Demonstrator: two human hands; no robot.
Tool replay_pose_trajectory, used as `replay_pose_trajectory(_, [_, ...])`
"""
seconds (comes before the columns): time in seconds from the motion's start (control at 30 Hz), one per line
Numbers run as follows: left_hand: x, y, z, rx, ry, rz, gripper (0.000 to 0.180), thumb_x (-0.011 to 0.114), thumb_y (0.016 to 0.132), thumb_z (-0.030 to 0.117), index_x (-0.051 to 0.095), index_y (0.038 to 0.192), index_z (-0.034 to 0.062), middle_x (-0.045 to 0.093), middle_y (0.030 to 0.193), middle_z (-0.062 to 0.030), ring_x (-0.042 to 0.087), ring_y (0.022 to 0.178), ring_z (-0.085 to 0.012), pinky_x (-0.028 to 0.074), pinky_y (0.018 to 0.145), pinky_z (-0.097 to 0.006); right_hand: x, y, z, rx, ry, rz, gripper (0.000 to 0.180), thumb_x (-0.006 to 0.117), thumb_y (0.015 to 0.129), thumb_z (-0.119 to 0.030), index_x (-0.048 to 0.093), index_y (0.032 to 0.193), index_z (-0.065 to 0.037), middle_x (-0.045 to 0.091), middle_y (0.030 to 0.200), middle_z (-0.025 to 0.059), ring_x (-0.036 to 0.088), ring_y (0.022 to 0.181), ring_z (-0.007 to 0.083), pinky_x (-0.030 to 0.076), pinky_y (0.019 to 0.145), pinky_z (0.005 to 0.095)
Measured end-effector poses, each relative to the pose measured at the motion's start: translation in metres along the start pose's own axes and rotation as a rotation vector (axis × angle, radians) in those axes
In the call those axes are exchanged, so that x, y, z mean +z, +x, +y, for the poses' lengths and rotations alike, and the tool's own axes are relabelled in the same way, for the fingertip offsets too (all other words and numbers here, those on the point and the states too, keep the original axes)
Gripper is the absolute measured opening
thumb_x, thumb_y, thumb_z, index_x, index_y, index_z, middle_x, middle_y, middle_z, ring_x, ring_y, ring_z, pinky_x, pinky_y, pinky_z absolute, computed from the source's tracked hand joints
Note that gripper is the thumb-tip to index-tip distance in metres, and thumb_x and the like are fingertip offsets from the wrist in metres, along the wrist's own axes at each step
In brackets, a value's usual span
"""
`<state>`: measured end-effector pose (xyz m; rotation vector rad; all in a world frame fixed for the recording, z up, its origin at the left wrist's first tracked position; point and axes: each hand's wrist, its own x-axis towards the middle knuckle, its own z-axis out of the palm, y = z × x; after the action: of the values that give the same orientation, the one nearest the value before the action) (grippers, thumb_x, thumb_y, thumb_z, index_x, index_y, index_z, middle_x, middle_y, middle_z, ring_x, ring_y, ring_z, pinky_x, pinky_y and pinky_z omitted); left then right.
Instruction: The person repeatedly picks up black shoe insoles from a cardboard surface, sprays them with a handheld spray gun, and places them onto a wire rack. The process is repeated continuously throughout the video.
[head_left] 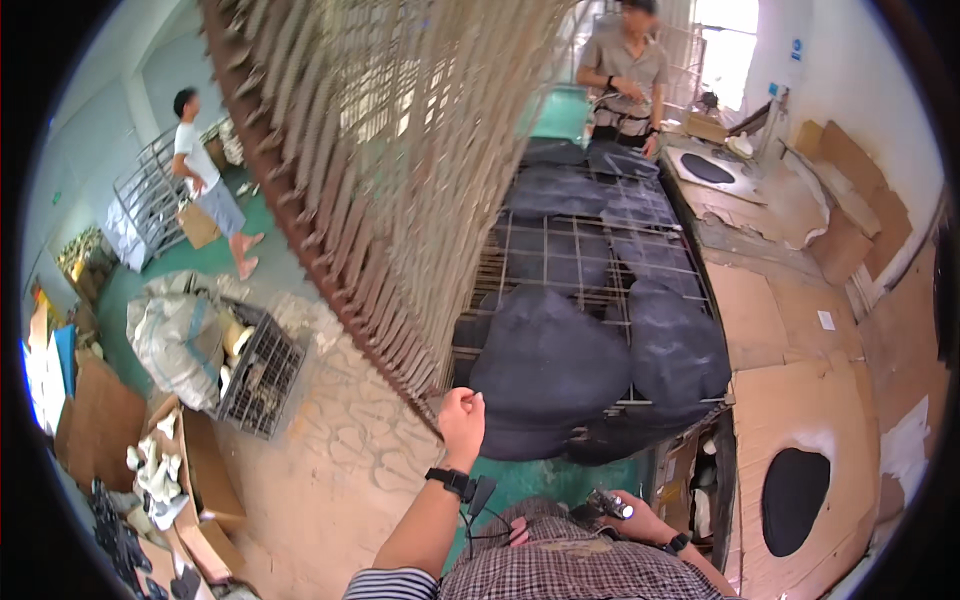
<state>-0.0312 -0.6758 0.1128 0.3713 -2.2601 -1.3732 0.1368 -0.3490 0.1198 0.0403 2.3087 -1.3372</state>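
My left hand (pixel 463 425) is closed, fingers curled, beside the lower corner of a raised rack (pixel 290 215); whether it grips anything is hidden. The rack has a rusty frame strung with many pale coils and leans up to the left. Just beyond the hand lies a large black sheet piece (pixel 555 345), draped with others over a wire mesh rack (pixel 548 255). Low in front of my body, my right hand (pixel 645 517) is closed around a small silver metal tool that looks like a spray gun (pixel 610 503). Its grip is mostly hidden.
Right of the mesh rack, a cardboard-covered bench (pixel 790 400) holds a black oval piece (pixel 797 500). At left stand a black crate (pixel 265 375), a white sack (pixel 175 335) and a cardboard box (pixel 210 470). One person (pixel 625 85) stands behind the rack, another (pixel 205 175) far left.
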Motion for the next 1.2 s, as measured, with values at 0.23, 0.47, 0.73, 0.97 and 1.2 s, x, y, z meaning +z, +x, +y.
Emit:
replay_pose_trajectory(0.23, [0.032,0.063,0.008,0.217,0.293,-0.104,0.033,0.068,0.076,0.012,0.053,0.104,0.0019,0.057,0.104,-0.0192,0.055,0.099,-0.0368,0.044,0.087,-0.044,-0.021,0.012,0.023,0.042,0.069,0.01,0.06,0.074,0.077,-0.039,0.055,0.126,-0.01,0.064,0.113,0.0118,0.062,0.102,0.0247,0.048,0.09,0.0338])
replay_pose_trajectory(0.47, [0.055,0.084,-0.019,0.131,0.468,-0.156,0.039,0.069,0.072,0.014,0.057,0.108,0.0051,0.058,0.107,-0.0172,0.054,0.106,-0.0351,0.044,0.091,-0.043,-0.033,0.027,0.086,-0.117,0.177,0.157,0.056,0.081,0.073,-0.021,0.055,0.12,-0.004,0.064,0.102,0.0088,0.059,0.094,0.0175,0.049,0.08,0.0347])
replay_pose_trajectory(0.73, [0.068,0.079,-0.025,0.155,0.336,0.055,0.02,0.065,0.069,0.003,0.066,0.089,0.0051,0.066,0.091,-0.0152,0.062,0.09,-0.0329,0.048,0.083,-0.041,-0.061,0.004,0.068,-0.017,0.168,0.153,0.055,0.078,0.074,-0.021,0.055,0.122,-0.006,0.065,0.104,0.0101,0.061,0.093,0.0186,0.05,0.079,0.0343])
replay_pose_trajectory(0.97, [0.05,0.092,-0.064,-0.014,0.321,0.085,0.017,0.065,0.076,0.01,0.066,0.092,0.0048,0.063,0.098,-0.0159,0.059,0.096,-0.0329,0.047,0.087,-0.041,-0.054,0.008,0.079,-0.045,0.061,0.19,0.06,0.082,0.072,-0.027,0.054,0.121,-0.007,0.065,0.106,0.0104,0.061,0.094,0.0188,0.05,0.08,0.0352])
replay_pose_trajectory(1.2, [0.016,0.047,-0.009,0.295,0.357,0.253,0.028,0.065,0.076,0.011,0.059,0.103,0.0035,0.056,0.109,-0.016,0.049,0.11,-0.0346,0.038,0.097,-0.045,-0.032,0.008,0.09,-0.182,0.02,0.126,0.045,0.073,0.081,-0.016,0.055,0.121,-0.003,0.065,0.099,0.0071,0.06,0.089,0.0162,0.049,0.078,0.0341])
